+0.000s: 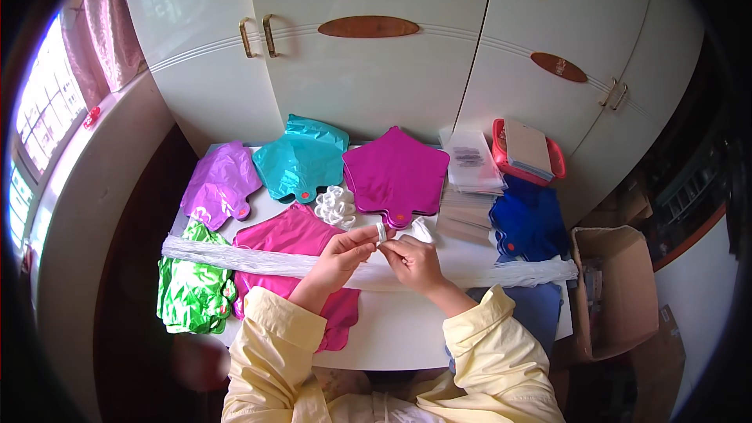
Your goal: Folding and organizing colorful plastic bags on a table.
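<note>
Both hands meet above the middle of the table. Between the fingertips is a small white loop of ribbon or cord (pixel 381 233). My left hand (pixel 342 257) pinches it from one side, and my right hand (pixel 415 264) pinches it from the other. Beneath my wrists a long bundle of thin white strands (pixel 258 260) stretches across the table. Just beyond the fingers lie a pile of white coiled loops (pixel 335 207) and a small white bunch (pixel 423 229). A stack of flat magenta star-shaped foil balloons (pixel 396 172) sits behind them.
Other flat foil balloons lie around: lavender (pixel 222 182), teal (pixel 300 160), pink (pixel 294 235), green (pixel 194 290) and blue (pixel 529 219). Clear plastic sleeves (pixel 473 160) and a red basket (pixel 557 158) with cards stand back right. A cardboard box (pixel 627 298) adjoins the table's right side.
</note>
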Tool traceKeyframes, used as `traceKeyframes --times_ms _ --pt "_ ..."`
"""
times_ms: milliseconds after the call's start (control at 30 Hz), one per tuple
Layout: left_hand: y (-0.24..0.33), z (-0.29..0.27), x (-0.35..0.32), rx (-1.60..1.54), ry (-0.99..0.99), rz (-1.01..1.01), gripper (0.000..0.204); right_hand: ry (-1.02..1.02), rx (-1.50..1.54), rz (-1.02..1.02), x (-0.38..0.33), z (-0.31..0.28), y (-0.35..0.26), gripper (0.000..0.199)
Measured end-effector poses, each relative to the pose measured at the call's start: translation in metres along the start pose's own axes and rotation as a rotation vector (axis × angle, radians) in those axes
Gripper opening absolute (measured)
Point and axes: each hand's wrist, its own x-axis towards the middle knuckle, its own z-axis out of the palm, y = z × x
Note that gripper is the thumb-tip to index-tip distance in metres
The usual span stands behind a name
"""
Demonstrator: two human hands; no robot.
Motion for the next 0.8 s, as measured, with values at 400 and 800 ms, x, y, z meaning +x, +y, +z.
traceKeyframes --times_ms 400,800 --pt "0.009 0.004 -0.003 0.148 -0.08 -0.014 0.021 0.058 0.048 0.081 0.009 -0.011 -0.002 0.006" --pt "0.0 0.008 0.0 0.063 -0.005 0.086 0.038 0.062 0.149 0.149 0.001 0.001 0.003 0.007"
